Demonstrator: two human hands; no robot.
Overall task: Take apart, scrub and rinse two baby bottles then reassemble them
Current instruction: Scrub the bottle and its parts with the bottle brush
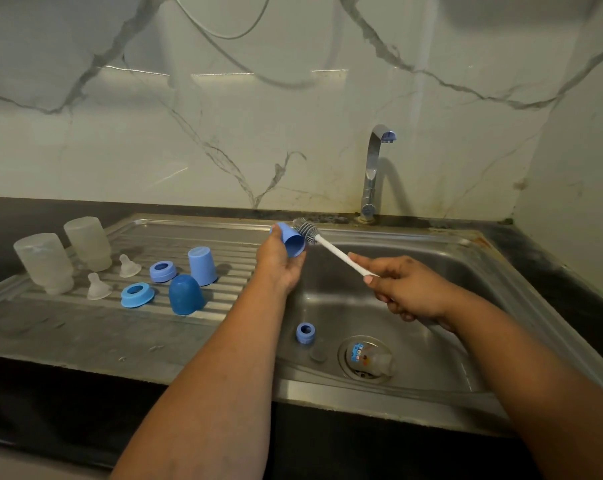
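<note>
The person's forearms reach out over the sink (466, 393). The left hand (279, 261) grips a blue cap (292, 241); the right hand (402, 289) grips the bottle brush (327, 247), its bristles at the cap's mouth. Wet plastic could slip and fall onto the printed bottle (371, 358) or ring (305, 332) lying in the basin. On the drainboard (85, 323) stand two upturned bottles (45, 263), teats (97, 287), rings and caps, well apart from the tap (372, 174).

Chrome tap (372, 174) against veined marble wall (224, 116), behind steel sink (431, 271) in dark counter (33, 403).
</note>
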